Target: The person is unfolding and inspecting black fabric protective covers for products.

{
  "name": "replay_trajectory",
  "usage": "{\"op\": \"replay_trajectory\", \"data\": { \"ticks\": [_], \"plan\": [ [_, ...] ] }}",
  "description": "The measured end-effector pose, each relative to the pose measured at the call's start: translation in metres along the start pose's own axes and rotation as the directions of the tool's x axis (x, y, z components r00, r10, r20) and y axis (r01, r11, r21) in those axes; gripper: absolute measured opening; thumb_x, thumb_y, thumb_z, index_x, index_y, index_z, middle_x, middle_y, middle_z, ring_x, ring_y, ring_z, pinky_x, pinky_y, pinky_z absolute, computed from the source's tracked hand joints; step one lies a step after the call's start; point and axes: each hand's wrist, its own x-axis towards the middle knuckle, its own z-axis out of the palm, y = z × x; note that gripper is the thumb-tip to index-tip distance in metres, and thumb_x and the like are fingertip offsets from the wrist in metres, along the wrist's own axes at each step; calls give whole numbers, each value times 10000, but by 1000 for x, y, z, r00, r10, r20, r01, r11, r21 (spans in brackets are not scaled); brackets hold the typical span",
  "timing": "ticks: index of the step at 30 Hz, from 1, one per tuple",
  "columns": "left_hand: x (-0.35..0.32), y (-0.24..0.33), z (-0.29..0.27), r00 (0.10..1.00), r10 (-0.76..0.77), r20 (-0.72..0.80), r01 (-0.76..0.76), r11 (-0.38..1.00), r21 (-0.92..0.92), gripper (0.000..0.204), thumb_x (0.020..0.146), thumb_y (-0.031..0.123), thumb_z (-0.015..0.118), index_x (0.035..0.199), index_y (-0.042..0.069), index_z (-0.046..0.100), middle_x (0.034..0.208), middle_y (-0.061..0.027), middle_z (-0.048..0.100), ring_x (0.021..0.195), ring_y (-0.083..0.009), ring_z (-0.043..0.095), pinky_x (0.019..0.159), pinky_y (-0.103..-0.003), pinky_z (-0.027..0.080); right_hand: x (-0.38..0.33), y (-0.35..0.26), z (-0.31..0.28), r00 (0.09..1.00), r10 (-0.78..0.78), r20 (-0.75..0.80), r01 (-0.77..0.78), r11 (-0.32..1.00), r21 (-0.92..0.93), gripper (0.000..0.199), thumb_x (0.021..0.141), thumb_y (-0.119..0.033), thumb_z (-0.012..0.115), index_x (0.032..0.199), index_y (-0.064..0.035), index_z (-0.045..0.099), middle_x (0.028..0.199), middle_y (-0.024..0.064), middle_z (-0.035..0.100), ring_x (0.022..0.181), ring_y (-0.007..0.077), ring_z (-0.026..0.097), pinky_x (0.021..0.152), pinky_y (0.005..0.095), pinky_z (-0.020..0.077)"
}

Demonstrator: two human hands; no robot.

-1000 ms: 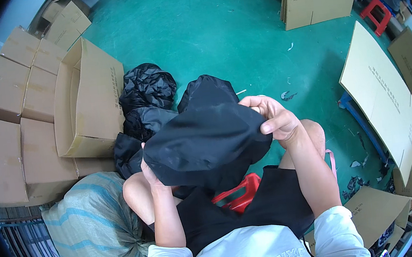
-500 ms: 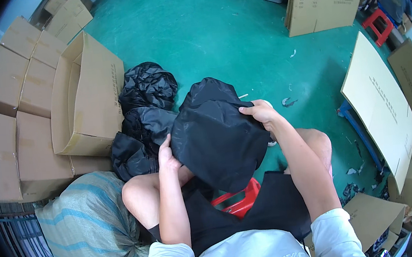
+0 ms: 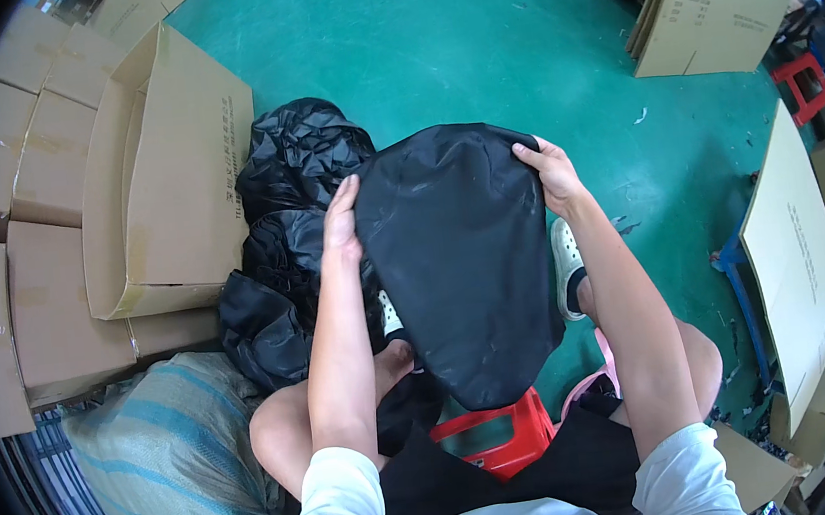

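Note:
A piece of smooth black fabric [image 3: 463, 262], rounded at the far end and narrowing toward me, is stretched out between my hands above my lap. My left hand [image 3: 341, 223] grips its left edge, fingers pointing away from me and partly hidden by the cloth. On the far right corner, my right hand [image 3: 555, 174] pinches the edge, with the thumb on top and the other fingers wrapped around. Left of the fabric, a heap of crumpled black cloth [image 3: 268, 318] lies beside a shiny black plastic bag [image 3: 307, 158].
A red plastic stool [image 3: 513, 448] stands between my legs. An open carton [image 3: 184, 171] and stacked boxes [image 3: 66, 304] rise at left, behind a striped woven sack [image 3: 177, 453]. Flat cardboard [image 3: 795, 258] leans at right; folded cartons [image 3: 708, 10] stand farther back. A pink strap lies by my right leg.
Both hands have moved farther away from me and spread apart, pulling the bunched black fabric out flatter and wider. My view has shifted slightly, and both shoes now show.

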Motion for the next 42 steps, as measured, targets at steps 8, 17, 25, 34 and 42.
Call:
{"op": "replay_trajectory", "data": {
  "ticks": [8,17,25,34,42],
  "plan": [
    [57,-81,-66,927,-280,-249,327,929,171,386,907,280,723,1198,35,658,1189,-139,676,1074,-245,634,959,-394,481,34,89,-76,858,231,-458,-235,971,49,363,960,-34,590,1307,58,538,1180,159,661,1066,217,645,922,371,543],
    [55,-95,-93,888,46,-458,133,927,351,164,875,147,771,943,6,723,977,-57,713,908,-150,631,864,-293,476,41,110,-68,819,30,-574,-292,882,-371,185,887,-68,712,1061,-12,685,984,88,706,875,174,651,802,345,522],
    [50,-94,-71,898,124,-422,108,867,486,114,893,131,748,894,25,707,876,-19,691,809,-111,596,781,-269,464,45,111,-74,759,-89,-645,-144,943,-300,71,881,-76,718,934,-30,712,895,40,686,839,141,596,793,307,481],
    [25,-116,-82,900,-100,-424,294,858,422,349,957,308,674,996,-37,707,971,-96,709,886,-175,643,846,-317,492,30,134,-89,758,25,-651,-294,905,-309,309,881,-242,748,1061,5,696,1047,114,705,1024,224,627,926,366,472],
    [-91,-147,-91,886,-56,-460,192,948,255,597,971,474,603,1212,-71,632,1269,-148,635,1136,-230,597,1006,-359,445,-80,104,-78,843,324,-430,-329,942,64,365,930,-405,616,1071,-78,697,1095,102,726,1034,251,659,938,421,490]
  ]
}}
